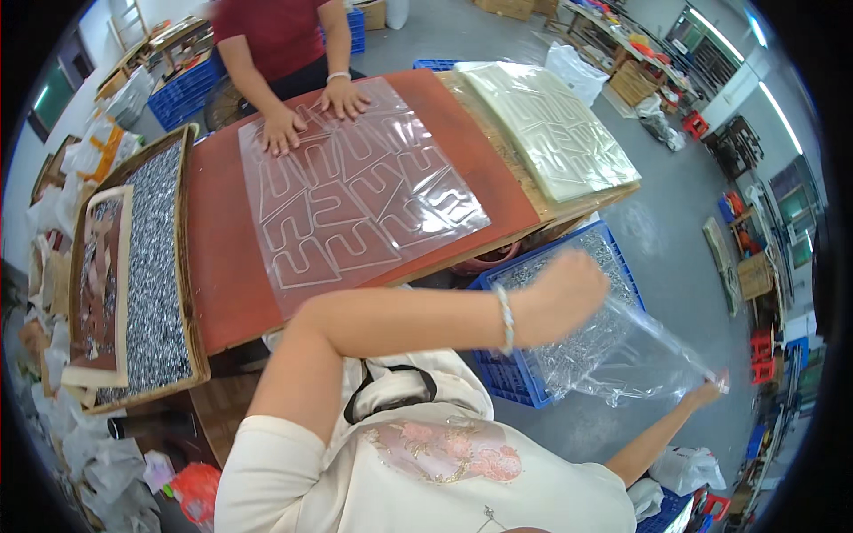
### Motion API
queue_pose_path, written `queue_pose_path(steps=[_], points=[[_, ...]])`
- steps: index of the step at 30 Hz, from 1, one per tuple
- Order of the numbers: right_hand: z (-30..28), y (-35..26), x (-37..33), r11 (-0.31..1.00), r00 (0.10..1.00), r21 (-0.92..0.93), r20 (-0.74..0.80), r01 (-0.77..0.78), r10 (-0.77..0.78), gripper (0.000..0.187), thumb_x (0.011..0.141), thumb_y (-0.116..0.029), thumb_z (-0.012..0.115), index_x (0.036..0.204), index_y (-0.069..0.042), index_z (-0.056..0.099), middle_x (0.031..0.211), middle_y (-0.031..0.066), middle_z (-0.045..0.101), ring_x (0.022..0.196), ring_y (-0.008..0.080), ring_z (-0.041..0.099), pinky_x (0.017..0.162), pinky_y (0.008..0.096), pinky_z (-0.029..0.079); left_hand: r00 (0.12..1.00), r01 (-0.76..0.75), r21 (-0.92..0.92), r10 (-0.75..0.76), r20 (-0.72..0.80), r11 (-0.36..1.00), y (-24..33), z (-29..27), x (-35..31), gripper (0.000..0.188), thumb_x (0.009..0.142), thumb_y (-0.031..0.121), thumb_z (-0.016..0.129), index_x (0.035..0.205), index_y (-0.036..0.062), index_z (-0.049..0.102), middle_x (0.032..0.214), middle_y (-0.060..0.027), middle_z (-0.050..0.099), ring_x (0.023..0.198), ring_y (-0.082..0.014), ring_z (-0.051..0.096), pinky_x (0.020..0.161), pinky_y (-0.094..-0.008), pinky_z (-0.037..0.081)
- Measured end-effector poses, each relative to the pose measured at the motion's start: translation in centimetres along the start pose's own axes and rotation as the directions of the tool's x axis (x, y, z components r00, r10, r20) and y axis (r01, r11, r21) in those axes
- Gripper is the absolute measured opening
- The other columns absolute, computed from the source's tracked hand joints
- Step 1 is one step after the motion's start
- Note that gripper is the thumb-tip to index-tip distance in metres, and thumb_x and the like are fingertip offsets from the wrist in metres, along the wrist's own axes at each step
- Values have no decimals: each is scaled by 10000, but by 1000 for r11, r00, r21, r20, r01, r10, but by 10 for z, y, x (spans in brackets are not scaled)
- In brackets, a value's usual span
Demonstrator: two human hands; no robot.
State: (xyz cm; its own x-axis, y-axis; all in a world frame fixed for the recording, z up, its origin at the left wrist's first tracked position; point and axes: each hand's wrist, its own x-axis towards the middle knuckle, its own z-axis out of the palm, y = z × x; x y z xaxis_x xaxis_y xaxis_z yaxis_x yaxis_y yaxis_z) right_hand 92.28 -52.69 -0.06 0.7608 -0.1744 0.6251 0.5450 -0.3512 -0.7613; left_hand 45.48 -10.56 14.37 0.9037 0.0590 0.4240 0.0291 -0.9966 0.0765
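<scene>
Across my body to the right reaches my left hand (562, 300), a white bracelet on its wrist. It is closed like a fist on one end of a thin clear plastic sheet (644, 355), somewhat blurred. My right hand (706, 393), out at the right, grips the sheet's other end. The sheet hangs stretched and creased between both hands, partly over a blue crate (514, 377) of shiny clear scraps. On the red table mat (218, 258) lies a clear plastic sheet with raised curved outlines (355, 191); another person's two hands (283, 131) rest flat on its far end.
A stack of clear sheets with similar outlines (551, 129) sits on the table's right end. At the left stands a shallow tray of small silvery bits (158, 266) with a frame (78, 377) lying in it. White bags (684, 469) are at the lower right.
</scene>
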Motion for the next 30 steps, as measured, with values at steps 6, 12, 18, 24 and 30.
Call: queue_pose_path(steps=[6, 12, 18, 24, 30], points=[[188, -183, 28, 946, 807, 298, 586, -129, -74, 339, 965, -112, 515, 1279, 18, 527, 1272, 79, 543, 1175, 177, 509, 1039, 324, 381, 964, 263, 365, -232, -127, 893, -154, -64, 23, 173, 801, 142, 590, 947, 59, 631, 925, -102, 668, 915, -244, 652, 765, -370, 497], [361, -332, 45, 998, 480, 51, 877, -42, -24, 369, 918, -356, 637, 1202, -123, 659, 860, -56, 599, 745, 22, 518, 628, 183, 356, 874, 476, 620, -416, -253, 623, -296, -148, 43, 446, 741, 234, 770, 1067, 3, 571, 1007, -157, 653, 985, -304, 639, 831, -390, 518], [485, -357, 77, 924, 284, 101, 959, -368, 8, 320, 939, -348, 619, 1112, -86, 682, 935, 14, 684, 599, 50, 537, 511, 197, 396, 788, 616, 496, -480, -386, 612, -374, -156, 67, 363, 793, 233, 712, 1025, -27, 612, 1009, -193, 685, 963, -336, 679, 809, -432, 552], [537, -367, 120, 500, 556, 550, 817, -669, -155, 469, 1020, -426, 428, 1133, -10, 615, 1205, 145, 652, 1101, 225, 628, 935, 335, 509, 677, 698, 112, -601, -426, 707, -421, -116, 129, 623, 803, 341, 700, 1227, -78, 520, 1221, -289, 566, 1170, -391, 557, 984, -436, 469], [499, -317, 132, 298, 759, 742, 646, -601, -77, 470, 1020, -422, 439, 1198, -17, 597, 1204, 102, 639, 1110, 201, 604, 893, 304, 501, 794, 338, -246, -415, -444, 909, -429, -30, 152, 774, 804, 239, 618, 1422, -103, 302, 1439, -331, 334, 1376, -421, 306, 1150, -409, 283]])
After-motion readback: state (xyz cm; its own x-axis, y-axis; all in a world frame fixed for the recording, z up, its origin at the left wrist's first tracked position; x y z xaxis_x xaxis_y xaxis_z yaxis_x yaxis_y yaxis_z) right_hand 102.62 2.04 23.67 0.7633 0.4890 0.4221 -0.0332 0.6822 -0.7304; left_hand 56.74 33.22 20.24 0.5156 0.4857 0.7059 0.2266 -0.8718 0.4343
